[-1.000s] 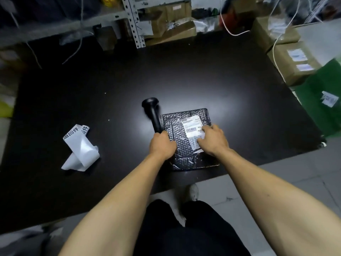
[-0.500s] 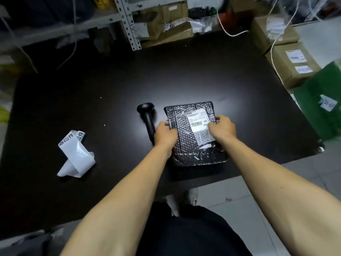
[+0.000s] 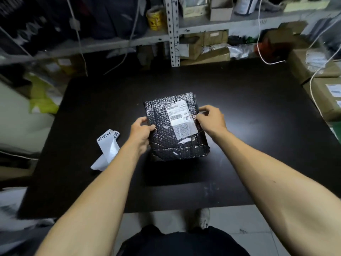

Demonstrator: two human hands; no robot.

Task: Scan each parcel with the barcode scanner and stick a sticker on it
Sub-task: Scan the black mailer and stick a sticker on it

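Black bubble wrap under the fingers: left hand [image 3: 141, 131] has its thumb curled over the left edge of the parcel, other fingers tucked behind it, so clamped on. Right hand [image 3: 210, 120] pinches the right edge the same way, fingers curled round it.
Parcel: one black bubble-wrap parcel with clear tape strips [image 3: 175, 128], held up off the tabletop and tilted face-up toward the camera, between both hands.
Why held like that: my guess is a two-sided grip keeps the floppy wrap flat so the label stays readable and it can be carried off or turned.
Label: one white shipping label with a barcode [image 3: 180, 121] on the top face, upper right of centre, not covered by either hand.
Sticker strip: one curled white paper strip with black printed characters [image 3: 108, 146] lying on the tabletop just left of the left wrist, not touched.
Scanner: can't see it in this view, so no count on that.
Tabletop: one matte black tabletop [image 3: 258, 126] under everything.
Background: grey metal shelving [image 3: 173, 30] behind, with several brown cardboard boxes [image 3: 324, 97] off to the right; too cluttered to count.
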